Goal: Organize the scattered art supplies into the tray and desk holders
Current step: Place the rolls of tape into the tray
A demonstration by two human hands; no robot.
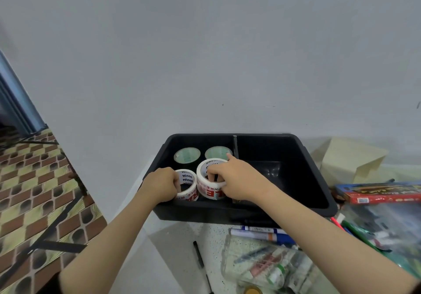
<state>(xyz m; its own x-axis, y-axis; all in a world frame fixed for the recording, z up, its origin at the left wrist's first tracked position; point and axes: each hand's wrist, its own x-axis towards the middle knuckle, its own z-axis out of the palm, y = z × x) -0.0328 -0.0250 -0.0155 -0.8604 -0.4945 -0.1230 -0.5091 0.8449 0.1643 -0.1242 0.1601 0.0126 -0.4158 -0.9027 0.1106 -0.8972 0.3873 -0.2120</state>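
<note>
**Tape goes into the black tray [205, 214]**

Our left hand [161, 184] grips the smaller white tape roll [189, 187]. Our right hand [237, 179] hooks its fingers through the larger white tape roll [208, 188]. Both rolls are inside the tray, left of its divider [235, 145]. We judge these grips steady the rolls so they settle side by side before the two green rolls [187, 155] at the tray's back.

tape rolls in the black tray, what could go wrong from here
1. The right hand has fingers hooked through the core of the right white roll; pulling out could drag the roll up.
2. The left white roll, gripped by the left hand, and the right one sit tilted close to two green rolls in the crowded left compartment of the tray; released, they may topple.
</note>
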